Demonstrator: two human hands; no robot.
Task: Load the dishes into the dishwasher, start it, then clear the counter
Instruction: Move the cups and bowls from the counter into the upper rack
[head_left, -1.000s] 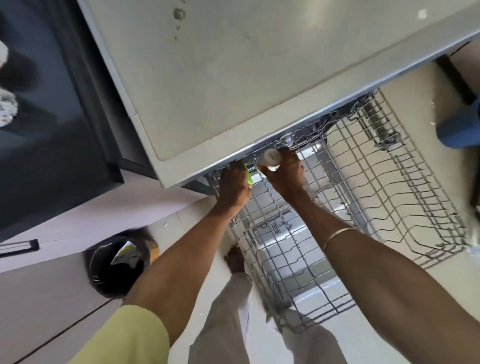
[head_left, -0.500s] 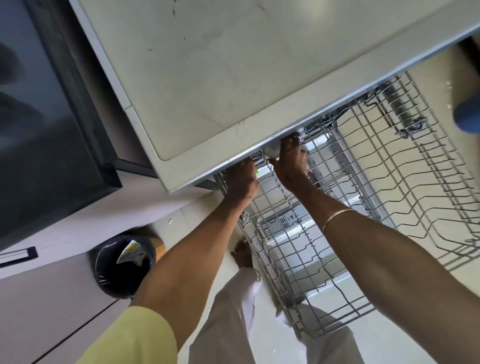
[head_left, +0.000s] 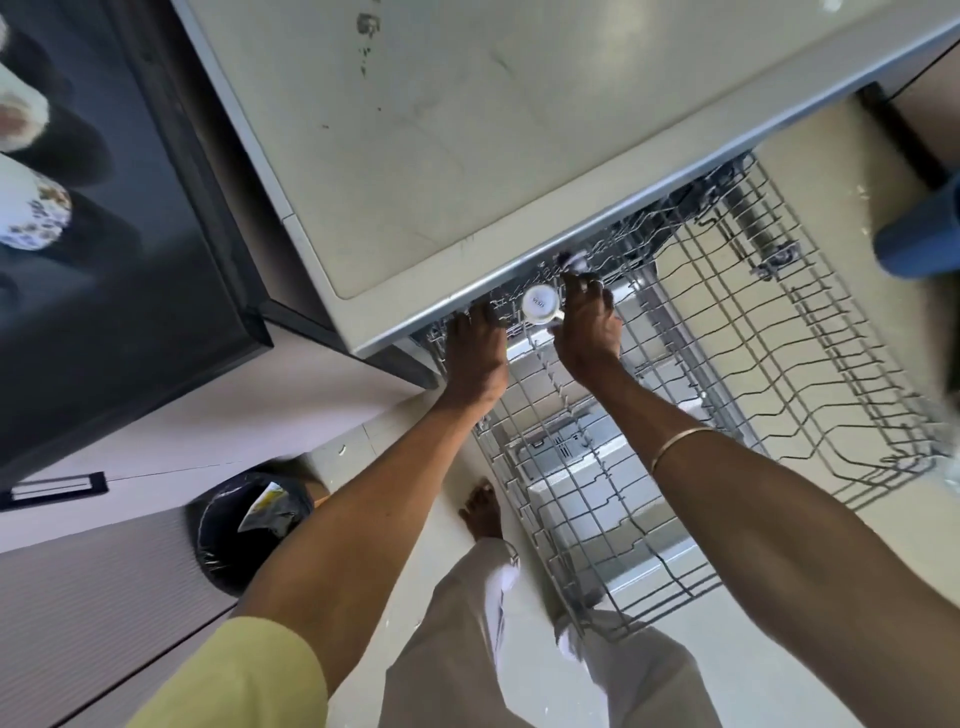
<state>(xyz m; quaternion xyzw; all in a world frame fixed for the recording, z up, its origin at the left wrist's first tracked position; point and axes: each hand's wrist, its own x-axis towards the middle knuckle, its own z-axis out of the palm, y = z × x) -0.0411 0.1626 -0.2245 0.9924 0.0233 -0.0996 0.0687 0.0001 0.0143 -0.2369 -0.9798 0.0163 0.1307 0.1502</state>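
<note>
Kitchen shot looking straight down past a pale counter (head_left: 467, 130) to a tiled floor, with the dishwasher's wire rack (head_left: 727, 395) pulled out under the counter edge. The right hand (head_left: 587, 332) has its fingers around a small white cup (head_left: 540, 306), bottom facing up, at the rack's far end just under the counter lip. Just left of it, the left hand (head_left: 475, 358) rests on the rack's corner, fingers tucked under the counter so I can't tell whether it's gripping; further left and nearer me sits a black bin (head_left: 244, 535).
</note>
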